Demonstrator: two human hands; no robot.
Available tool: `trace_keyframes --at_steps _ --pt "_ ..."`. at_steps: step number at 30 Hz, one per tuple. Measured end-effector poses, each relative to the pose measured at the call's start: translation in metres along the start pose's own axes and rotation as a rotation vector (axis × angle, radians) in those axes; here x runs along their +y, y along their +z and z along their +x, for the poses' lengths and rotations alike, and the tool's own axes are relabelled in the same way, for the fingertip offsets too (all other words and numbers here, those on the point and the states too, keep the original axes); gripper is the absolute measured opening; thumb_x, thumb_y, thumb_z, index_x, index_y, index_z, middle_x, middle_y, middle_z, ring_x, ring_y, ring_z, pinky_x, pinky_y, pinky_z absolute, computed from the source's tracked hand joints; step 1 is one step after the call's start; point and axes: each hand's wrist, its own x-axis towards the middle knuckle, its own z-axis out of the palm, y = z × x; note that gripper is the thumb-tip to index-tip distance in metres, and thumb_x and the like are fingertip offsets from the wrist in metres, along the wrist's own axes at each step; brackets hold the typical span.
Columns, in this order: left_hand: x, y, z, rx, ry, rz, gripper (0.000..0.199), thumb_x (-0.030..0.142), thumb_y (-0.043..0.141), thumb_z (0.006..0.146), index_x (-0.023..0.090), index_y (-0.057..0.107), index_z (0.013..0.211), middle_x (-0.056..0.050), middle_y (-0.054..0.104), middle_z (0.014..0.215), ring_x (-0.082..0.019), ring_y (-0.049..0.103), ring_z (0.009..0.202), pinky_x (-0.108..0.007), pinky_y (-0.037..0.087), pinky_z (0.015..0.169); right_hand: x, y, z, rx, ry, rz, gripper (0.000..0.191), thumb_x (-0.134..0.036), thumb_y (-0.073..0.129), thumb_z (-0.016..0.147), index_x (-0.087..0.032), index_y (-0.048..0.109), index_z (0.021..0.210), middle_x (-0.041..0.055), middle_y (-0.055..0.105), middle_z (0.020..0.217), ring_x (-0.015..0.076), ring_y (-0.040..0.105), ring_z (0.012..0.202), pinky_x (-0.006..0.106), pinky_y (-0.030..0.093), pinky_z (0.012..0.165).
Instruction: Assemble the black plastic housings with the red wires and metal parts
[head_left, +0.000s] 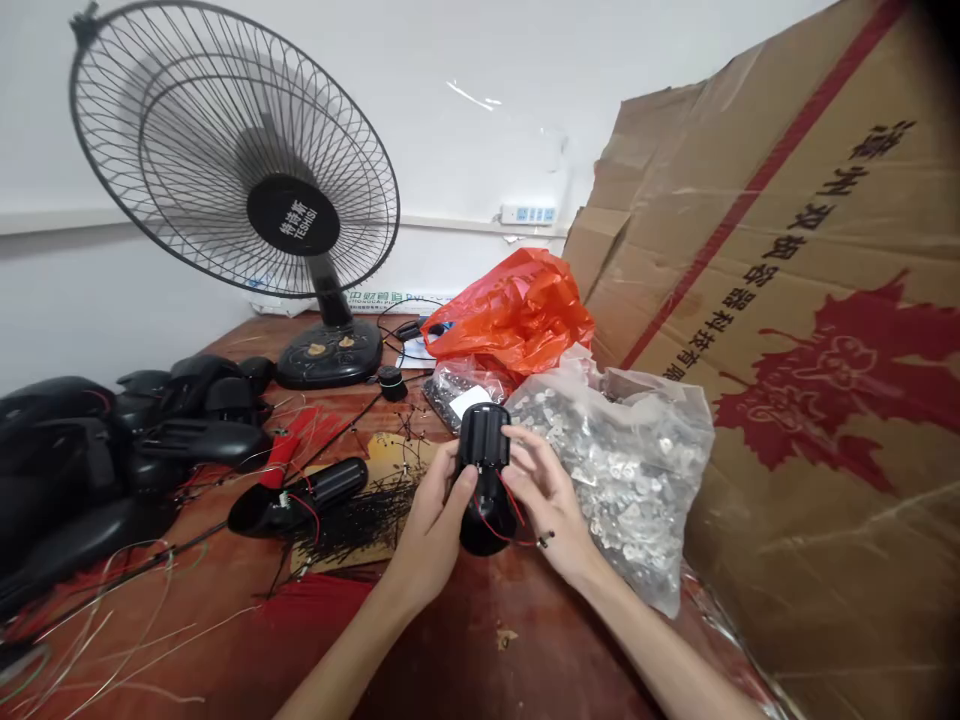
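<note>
A glossy black plastic housing (486,435) with a ribbed upper part and a rounded lower end is held upright above the table. My left hand (435,520) grips its left side, the thumb lying on its front. On the right side my right hand (551,500) holds it with fingers and thumb. Thin red wires come out of the housing's middle and run to a small dark connector (544,539) beside my right hand. A similar black housing (300,497) with a red wire and a white plug lies on the table to the left.
Black housings (90,450) are piled at the left, near a standing fan (330,350). Black and red wires (360,520) lie beside my left hand. A clear bag of metal pieces (630,470), an orange bag (517,310) and a large cardboard box (787,280) stand behind and right.
</note>
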Motion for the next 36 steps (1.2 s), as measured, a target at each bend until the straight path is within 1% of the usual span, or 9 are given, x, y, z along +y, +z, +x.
trace_keyframes --at_steps 3,5,9,11,14,19,23,29,36 --pt "-0.001 -0.001 -0.001 -0.021 0.022 0.047 0.03 0.038 0.045 0.102 0.023 0.05 0.128 -0.003 0.061 0.125 -0.015 0.057 0.107 -0.026 0.041 0.096 -0.002 -0.002 0.0 -0.009 0.129 0.156 0.027 -0.031 0.054 0.099 -0.033 0.049 0.126 0.0027 0.064 0.128 0.0159 0.067 0.103 0.026 0.054 0.084" --pt "-0.002 -0.003 -0.001 -0.031 0.024 0.084 0.031 0.038 0.044 0.102 0.024 0.05 0.129 -0.003 0.061 0.127 -0.016 0.057 0.107 -0.026 0.041 0.097 -0.003 -0.001 0.002 -0.029 0.155 0.234 0.03 -0.029 0.058 0.097 -0.034 0.047 0.125 0.0021 0.064 0.127 0.0154 0.068 0.098 0.025 0.054 0.079" --pt "-0.005 -0.006 -0.002 -0.056 0.029 0.134 0.033 0.039 0.041 0.103 0.025 0.046 0.132 -0.003 0.059 0.132 -0.017 0.056 0.111 -0.029 0.04 0.1 -0.008 -0.001 0.004 -0.027 0.222 0.305 0.044 -0.022 0.066 0.093 -0.036 0.047 0.13 0.0008 0.063 0.129 0.0127 0.067 0.097 0.021 0.053 0.078" --pt "-0.006 -0.006 -0.003 -0.078 0.032 0.14 0.034 0.039 0.04 0.103 0.025 0.044 0.134 -0.004 0.058 0.133 -0.017 0.056 0.114 -0.029 0.04 0.101 -0.01 -0.002 0.004 -0.038 0.285 0.292 0.044 -0.023 0.067 0.092 -0.035 0.052 0.131 0.0004 0.061 0.133 0.011 0.066 0.098 0.018 0.052 0.077" --pt "-0.006 -0.005 -0.003 -0.099 0.029 0.153 0.035 0.039 0.04 0.103 0.024 0.043 0.135 -0.005 0.057 0.135 -0.018 0.055 0.117 -0.029 0.038 0.103 -0.012 -0.004 0.003 -0.087 0.362 0.263 0.037 -0.024 0.069 0.09 -0.03 0.061 0.126 0.0014 0.062 0.133 0.0125 0.066 0.103 0.019 0.052 0.085" --pt "-0.007 -0.005 -0.004 -0.102 -0.005 0.127 0.034 0.04 0.039 0.103 0.025 0.043 0.133 -0.004 0.058 0.134 -0.018 0.057 0.115 -0.031 0.04 0.102 -0.013 -0.007 0.001 -0.113 0.421 0.302 0.038 -0.024 0.069 0.09 -0.03 0.064 0.127 0.0023 0.064 0.13 0.0143 0.066 0.103 0.022 0.053 0.084" --pt "-0.009 -0.004 -0.005 -0.091 0.007 0.12 0.034 0.039 0.04 0.103 0.025 0.044 0.133 -0.004 0.057 0.134 -0.019 0.056 0.115 -0.032 0.039 0.103 -0.016 -0.008 0.001 -0.119 0.409 0.311 0.04 -0.021 0.07 0.089 -0.028 0.064 0.128 0.0039 0.066 0.126 0.0147 0.066 0.1 0.022 0.054 0.081" --pt "-0.009 -0.002 -0.006 -0.083 0.031 0.112 0.034 0.037 0.04 0.103 0.023 0.047 0.133 -0.005 0.057 0.134 -0.018 0.054 0.117 -0.029 0.037 0.103 -0.018 -0.003 0.0 -0.069 0.339 0.184 0.039 -0.023 0.072 0.087 -0.027 0.065 0.125 0.0046 0.067 0.125 0.0181 0.064 0.109 0.025 0.053 0.085" --pt "-0.007 0.002 -0.008 -0.075 0.016 0.016 0.038 0.038 0.041 0.103 0.02 0.045 0.136 -0.007 0.054 0.139 -0.023 0.048 0.128 -0.033 0.036 0.108 -0.015 0.0 0.0 -0.076 0.197 0.098 0.035 -0.028 0.07 0.089 -0.024 0.067 0.123 0.0062 0.067 0.128 0.0214 0.063 0.115 0.037 0.045 0.106"
